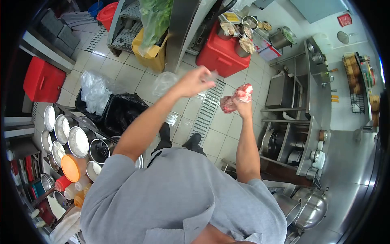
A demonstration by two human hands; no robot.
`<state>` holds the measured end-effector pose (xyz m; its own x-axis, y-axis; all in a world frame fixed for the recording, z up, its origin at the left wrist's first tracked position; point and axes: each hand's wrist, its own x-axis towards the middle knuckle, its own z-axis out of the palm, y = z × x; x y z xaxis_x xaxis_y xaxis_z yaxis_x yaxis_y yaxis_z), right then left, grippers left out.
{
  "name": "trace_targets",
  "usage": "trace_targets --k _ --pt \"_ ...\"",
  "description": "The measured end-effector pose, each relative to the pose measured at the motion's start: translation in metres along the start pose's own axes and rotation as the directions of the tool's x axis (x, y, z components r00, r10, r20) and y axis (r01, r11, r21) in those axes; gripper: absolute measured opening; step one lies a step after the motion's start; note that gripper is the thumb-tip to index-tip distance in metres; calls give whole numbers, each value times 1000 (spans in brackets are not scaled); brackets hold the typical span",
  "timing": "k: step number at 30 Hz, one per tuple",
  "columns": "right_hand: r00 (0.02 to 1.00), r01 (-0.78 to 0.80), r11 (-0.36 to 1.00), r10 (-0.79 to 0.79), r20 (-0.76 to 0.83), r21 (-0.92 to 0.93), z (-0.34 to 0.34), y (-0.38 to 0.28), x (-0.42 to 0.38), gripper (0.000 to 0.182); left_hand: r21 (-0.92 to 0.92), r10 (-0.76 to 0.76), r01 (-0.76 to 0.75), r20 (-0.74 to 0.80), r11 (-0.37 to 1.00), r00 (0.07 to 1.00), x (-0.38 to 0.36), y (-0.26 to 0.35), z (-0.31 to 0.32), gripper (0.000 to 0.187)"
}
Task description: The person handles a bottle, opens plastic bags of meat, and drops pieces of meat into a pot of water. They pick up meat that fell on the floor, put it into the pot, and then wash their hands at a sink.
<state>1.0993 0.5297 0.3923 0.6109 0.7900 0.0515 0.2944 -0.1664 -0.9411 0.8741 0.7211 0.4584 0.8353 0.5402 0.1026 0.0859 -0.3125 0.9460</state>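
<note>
My right hand (244,109) is closed around raw red-and-white meat (243,93) in clear plastic wrap, held above the tiled floor. The meat bulges out on both sides of the fingers. To the left of it my left hand (193,82) is raised, its fingers curled and pressed together near the tips. A blurred, translucent bit shows at those fingertips, and I cannot tell what it is. Behind my left wrist is a crumpled clear plastic bag (163,84). Ahead of both hands stands a red cooler box (221,57) with pots of food on top.
Left of me are a black-lined bin (124,114) with clear plastic in it and a rack of metal pots (78,142). A yellow basket (150,53) of bagged greens stands ahead. Steel shelving (284,142) lines the right, and a floor drain grate (207,107) runs by my feet.
</note>
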Motion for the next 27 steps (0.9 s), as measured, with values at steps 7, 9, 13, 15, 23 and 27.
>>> trace_targets --k 7,9,13,15,23,27 --pt "994 -53 992 41 98 114 34 -32 2 33 113 162 -174 107 978 981 3 22 43 33" --pt "990 -79 988 62 127 135 37 -36 2 33 111 152 -162 99 981 983 2 23 40 30" --pt "989 73 996 -66 129 -52 42 -34 -3 27 255 217 -221 45 941 975 -4 13 40 20" --pt "982 -4 998 17 190 -68 58 -38 1 26 290 200 -195 14 937 980 -9 4 37 16" --pt "988 20 999 -25 156 35 82 2 6 28 -143 164 -200 -232 969 959 -35 0 29 22" --pt "978 -115 988 94 187 104 84 3 5 34 -110 112 -162 -365 981 924 -45 -8 33 29"
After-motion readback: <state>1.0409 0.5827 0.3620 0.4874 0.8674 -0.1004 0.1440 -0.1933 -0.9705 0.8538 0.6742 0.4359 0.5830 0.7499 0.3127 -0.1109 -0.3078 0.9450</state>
